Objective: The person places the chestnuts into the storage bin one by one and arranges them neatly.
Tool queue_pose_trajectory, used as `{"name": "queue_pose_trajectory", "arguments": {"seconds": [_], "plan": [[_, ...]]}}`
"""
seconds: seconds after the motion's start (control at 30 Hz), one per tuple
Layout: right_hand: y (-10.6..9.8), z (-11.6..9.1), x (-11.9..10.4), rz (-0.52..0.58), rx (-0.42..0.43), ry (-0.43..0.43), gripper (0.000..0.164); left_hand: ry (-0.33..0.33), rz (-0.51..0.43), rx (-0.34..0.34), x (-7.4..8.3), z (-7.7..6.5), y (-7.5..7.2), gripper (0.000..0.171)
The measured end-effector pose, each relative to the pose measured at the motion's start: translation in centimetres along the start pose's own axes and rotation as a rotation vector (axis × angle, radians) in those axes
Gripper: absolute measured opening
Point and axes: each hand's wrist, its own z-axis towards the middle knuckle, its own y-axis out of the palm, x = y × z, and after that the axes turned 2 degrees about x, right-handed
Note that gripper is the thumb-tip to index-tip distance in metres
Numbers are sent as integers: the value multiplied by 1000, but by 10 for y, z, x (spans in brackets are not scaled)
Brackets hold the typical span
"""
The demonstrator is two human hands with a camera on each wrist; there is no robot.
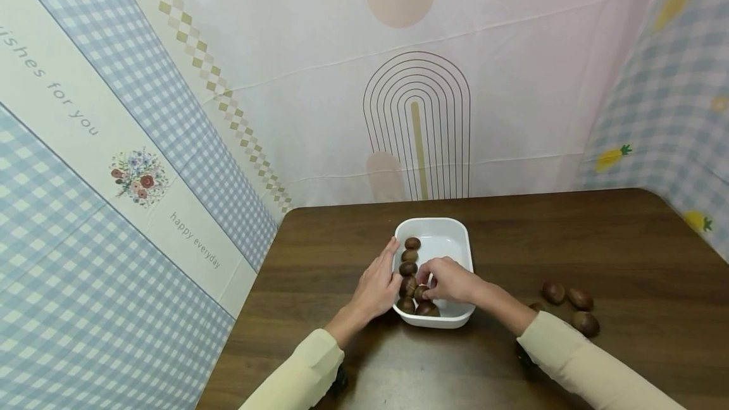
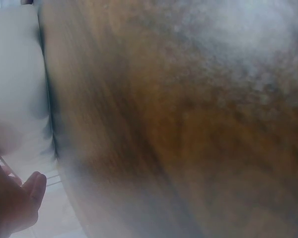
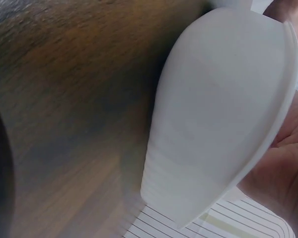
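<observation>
A person in pale sleeves (image 1: 569, 359) has both hands at a white tray (image 1: 450, 252) on a dark wooden table (image 1: 319, 252). From the head view, taking the tray as the clock's middle, the right hand (image 1: 450, 281) reaches in from 4 o'clock, finger and thumb pinching a brown nut (image 1: 422, 293) in the near-left part of the tray. The left hand (image 1: 376, 281) lies at 9 o'clock, its fingers extended along that side, gripping nothing that I can see. Five tray nuts (image 1: 407, 268) line the 9 o'clock wall, and another nut (image 1: 427, 309) sits by the 6 o'clock end. Loose nuts (image 1: 581, 299) lie on the table between 3 and 4 o'clock, one partly covered by the right arm.

Only the right wrist view gives me the tray's plain outer wall (image 3: 218, 109) close up, base on the wood; it hides that hand's fingertips and the nuts. The left wrist view is mostly blurred wood with glare at 1 o'clock.
</observation>
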Motion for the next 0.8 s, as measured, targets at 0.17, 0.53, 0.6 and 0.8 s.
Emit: {"name": "queue_pose_trajectory", "arguments": {"seconds": [0.17,0.53,0.6,0.8], "plan": [[-16,-3,-5,11,56,-14,19,-5,-7,-2,1,0,-1,69],[-92,-40,5,-7,340,58,28,14,-8,12,2,1,0,69],[-105,-51,11,-11,367,91,29,14,-7,14,2,1,0,69],[-135,-89,31,-20,382,187,35,1,-16,3,3,-1,-1,69]]}}
